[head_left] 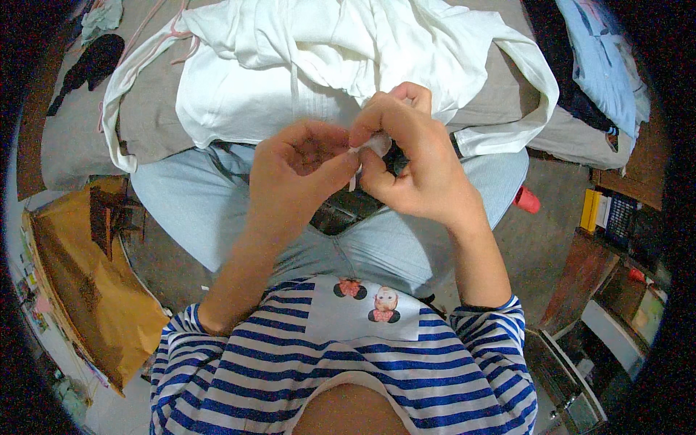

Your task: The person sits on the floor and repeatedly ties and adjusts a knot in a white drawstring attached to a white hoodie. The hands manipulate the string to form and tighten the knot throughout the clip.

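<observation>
Above my lap, my left hand point(301, 170) and my right hand point(409, 156) meet with their fingertips pinched close together. Between them is a small whitish piece point(377, 143), thin and crumpled; I cannot make out whether it is cloth, paper or plastic. A narrow white strip point(353, 183) hangs below the fingertips. Just beyond my hands a white long-sleeved garment point(239, 94) lies bunched on the bed, one sleeve spread to each side. My fingers partly hide its near edge.
Grey-beige bedding point(148, 119) lies under the garment. A black cloth item point(94, 69) rests at the far left, and light blue clothing point(598, 61) at the far right. On the floor are a red cup-like object point(527, 200) and, at left, a large brown sheet point(101, 283). Shelves point(602, 326) stand at right.
</observation>
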A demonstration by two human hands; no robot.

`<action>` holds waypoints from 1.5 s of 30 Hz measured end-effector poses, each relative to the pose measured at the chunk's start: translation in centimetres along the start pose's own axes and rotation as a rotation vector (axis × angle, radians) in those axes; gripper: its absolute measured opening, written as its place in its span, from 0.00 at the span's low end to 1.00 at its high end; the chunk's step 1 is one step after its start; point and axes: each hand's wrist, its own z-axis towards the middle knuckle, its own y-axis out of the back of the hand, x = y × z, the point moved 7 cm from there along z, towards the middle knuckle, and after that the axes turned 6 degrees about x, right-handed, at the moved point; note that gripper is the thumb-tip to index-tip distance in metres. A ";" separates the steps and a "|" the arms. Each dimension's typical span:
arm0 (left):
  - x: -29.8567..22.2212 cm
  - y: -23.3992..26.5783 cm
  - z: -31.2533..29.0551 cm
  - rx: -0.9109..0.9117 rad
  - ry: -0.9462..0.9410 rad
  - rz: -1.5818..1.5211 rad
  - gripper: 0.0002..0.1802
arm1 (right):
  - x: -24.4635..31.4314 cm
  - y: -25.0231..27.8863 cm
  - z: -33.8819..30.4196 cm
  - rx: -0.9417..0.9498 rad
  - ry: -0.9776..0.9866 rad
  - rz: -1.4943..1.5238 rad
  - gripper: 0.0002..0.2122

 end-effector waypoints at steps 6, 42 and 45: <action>-1.1 0.2 -0.1 -0.017 -0.043 0.304 0.06 | 0.7 -0.1 0.2 0.022 0.061 -0.060 0.10; 2.1 -0.1 0.3 0.040 0.118 -0.199 0.03 | -2.7 -4.0 -5.2 -0.320 -0.561 0.648 0.07; 1.4 -0.1 0.1 -0.009 0.043 -0.090 0.02 | -2.9 -4.3 -5.5 -0.252 -0.679 0.665 0.06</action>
